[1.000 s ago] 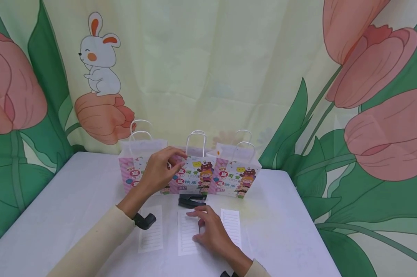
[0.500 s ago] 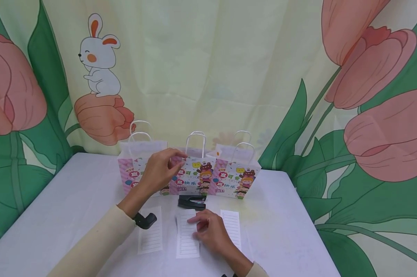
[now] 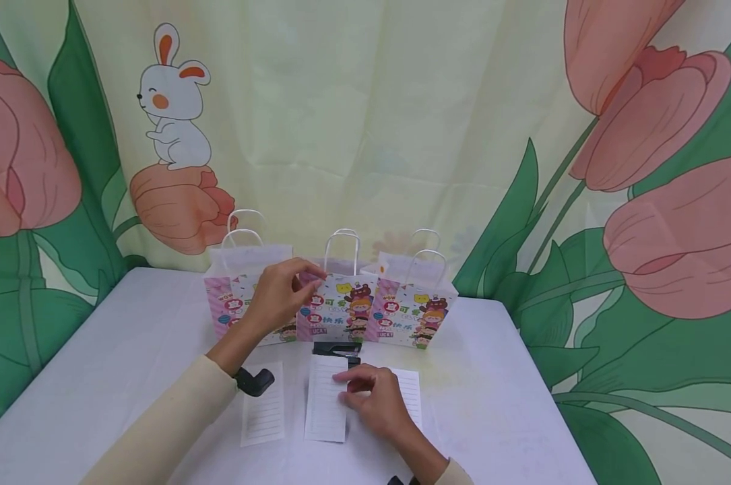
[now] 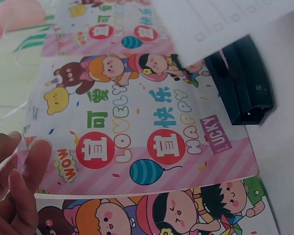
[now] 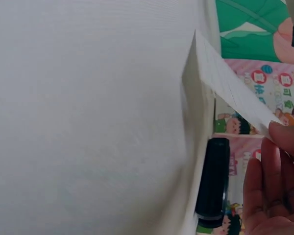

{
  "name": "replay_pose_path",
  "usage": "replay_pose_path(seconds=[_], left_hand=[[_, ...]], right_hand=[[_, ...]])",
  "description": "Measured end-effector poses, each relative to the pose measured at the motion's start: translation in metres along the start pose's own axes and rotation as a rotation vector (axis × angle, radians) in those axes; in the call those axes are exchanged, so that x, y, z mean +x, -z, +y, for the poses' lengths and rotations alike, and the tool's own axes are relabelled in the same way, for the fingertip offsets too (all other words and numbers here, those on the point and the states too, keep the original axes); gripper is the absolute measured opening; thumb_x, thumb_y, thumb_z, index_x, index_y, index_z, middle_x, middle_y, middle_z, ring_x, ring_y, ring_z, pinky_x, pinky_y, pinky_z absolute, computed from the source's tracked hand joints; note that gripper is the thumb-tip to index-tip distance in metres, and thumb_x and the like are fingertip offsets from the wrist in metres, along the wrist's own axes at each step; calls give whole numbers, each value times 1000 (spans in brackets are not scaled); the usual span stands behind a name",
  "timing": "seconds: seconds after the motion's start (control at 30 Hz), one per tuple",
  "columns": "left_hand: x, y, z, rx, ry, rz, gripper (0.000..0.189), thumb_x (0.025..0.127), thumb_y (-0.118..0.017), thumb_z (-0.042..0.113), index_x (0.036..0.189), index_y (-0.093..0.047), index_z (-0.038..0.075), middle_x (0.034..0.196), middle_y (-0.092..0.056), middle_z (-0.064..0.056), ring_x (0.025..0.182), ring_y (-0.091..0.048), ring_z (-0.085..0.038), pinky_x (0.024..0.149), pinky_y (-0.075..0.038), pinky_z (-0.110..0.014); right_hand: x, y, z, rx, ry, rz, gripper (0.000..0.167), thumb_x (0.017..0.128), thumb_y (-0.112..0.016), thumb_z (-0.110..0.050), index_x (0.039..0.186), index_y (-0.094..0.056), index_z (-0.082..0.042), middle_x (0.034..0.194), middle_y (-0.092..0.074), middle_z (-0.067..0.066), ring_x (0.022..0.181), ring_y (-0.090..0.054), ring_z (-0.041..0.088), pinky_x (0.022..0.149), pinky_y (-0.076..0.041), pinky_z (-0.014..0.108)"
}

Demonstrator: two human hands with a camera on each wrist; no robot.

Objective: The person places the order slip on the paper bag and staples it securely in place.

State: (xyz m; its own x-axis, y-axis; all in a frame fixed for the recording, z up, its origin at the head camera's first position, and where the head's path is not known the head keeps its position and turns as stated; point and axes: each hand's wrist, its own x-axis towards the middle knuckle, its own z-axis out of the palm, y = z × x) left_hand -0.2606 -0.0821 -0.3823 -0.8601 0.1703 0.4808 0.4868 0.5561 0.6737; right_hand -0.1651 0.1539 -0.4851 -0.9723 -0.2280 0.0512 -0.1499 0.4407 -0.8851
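In the head view my left hand (image 3: pixel 278 300) pinches the upper left edge of the middle paper gift bag (image 3: pixel 341 313), printed with cartoon figures. The left wrist view shows thumb and fingers (image 4: pixel 36 159) on either side of that bag edge. My right hand (image 3: pixel 374 399) pinches the right edge of a lined white paper slip (image 3: pixel 325 404) between thumb and fingers. That slip (image 5: pixel 225 81) stands tilted up from the table in the right wrist view. Behind it a black stapler (image 3: pixel 335 347) lies in front of the middle bag, partly covered by the slip.
Matching gift bags stand on either side, one at left (image 3: pixel 218 296) and one at right (image 3: pixel 410 313). Two more lined slips lie flat on the white-clothed table (image 3: pixel 492 404): a left slip (image 3: pixel 263 407) and a right slip (image 3: pixel 410 391), the latter partly behind my right hand. A tulip-printed curtain (image 3: pixel 432 101) hangs behind.
The right hand has raised the middle slip off the table and toward the bags, so it now overlaps the stapler in the head view. The left hand stays at the middle bag's edge.
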Motion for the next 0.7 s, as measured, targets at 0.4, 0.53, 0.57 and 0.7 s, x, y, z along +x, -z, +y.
replay_pose_path(seconds=[0.4, 0.53, 0.57, 0.7], left_hand=[[0, -3, -2, -17, 24, -10, 16, 98, -78, 16, 113, -80, 12, 90, -78, -5, 64, -60, -16, 58, -54, -27], [0, -4, -2, -25, 23, -10, 15, 98, -78, 16, 112, -80, 12, 94, -79, -5, 65, -59, -16, 58, -53, -26], [0, -4, -2, -27, 24, -9, 15, 98, -78, 17, 112, -80, 12, 95, -79, -5, 66, -59, -16, 58, -54, -26], [-1, -5, -2, -32, 22, -2, 15, 97, -79, 17, 111, -80, 13, 95, -79, -4, 65, -60, -17, 58, -54, -27]], right_hand=[[17, 18, -18, 28, 6, 120, 24, 90, -84, -5, 109, -85, -20, 106, -78, 2, 91, -69, 16, 87, -61, 28], [23, 22, -23, 45, 32, 148, 22, 90, -84, -6, 108, -85, -18, 106, -79, 5, 90, -71, 17, 83, -61, 24], [24, 23, -24, 51, 37, 155, 23, 89, -84, -5, 108, -85, -18, 106, -79, 5, 90, -71, 17, 82, -61, 23], [31, 25, -29, 42, 56, 181, 23, 90, -84, -4, 108, -85, -18, 104, -80, 6, 88, -72, 17, 81, -60, 23]])
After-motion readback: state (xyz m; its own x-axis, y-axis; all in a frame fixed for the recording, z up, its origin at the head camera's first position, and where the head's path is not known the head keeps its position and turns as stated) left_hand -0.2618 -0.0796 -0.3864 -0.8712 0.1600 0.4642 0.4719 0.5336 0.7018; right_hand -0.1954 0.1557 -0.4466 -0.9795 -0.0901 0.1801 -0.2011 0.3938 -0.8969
